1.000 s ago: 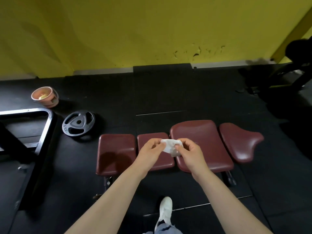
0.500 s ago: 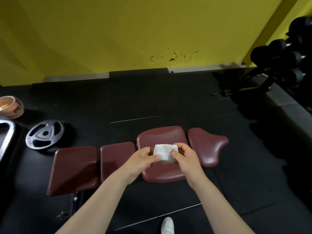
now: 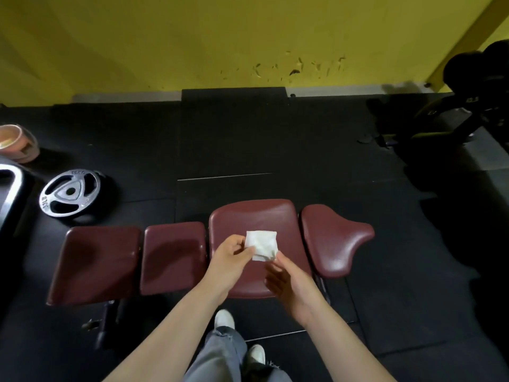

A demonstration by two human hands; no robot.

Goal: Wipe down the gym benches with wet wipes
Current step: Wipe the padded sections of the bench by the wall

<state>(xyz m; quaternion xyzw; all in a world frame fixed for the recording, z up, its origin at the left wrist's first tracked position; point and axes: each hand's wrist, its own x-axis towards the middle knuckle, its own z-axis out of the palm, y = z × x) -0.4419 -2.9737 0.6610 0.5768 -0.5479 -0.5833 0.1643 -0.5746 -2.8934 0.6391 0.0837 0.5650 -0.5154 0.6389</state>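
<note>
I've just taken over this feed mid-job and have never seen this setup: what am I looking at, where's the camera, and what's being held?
There is no machine here: a person works with bare hands, and the one picture comes from a camera on their head, looking down. The left hand pinches a white wet wipe by its edge; the right hand touches its lower corner, though its grip is unclear. Below is a maroon gym bench of four pads on black floor mats. On the floor to the left lie a weight plate and a pink bowl.

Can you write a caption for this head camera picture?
Left hand pinches a white wet wipe above a maroon gym bench, right hand at its corner.
</note>
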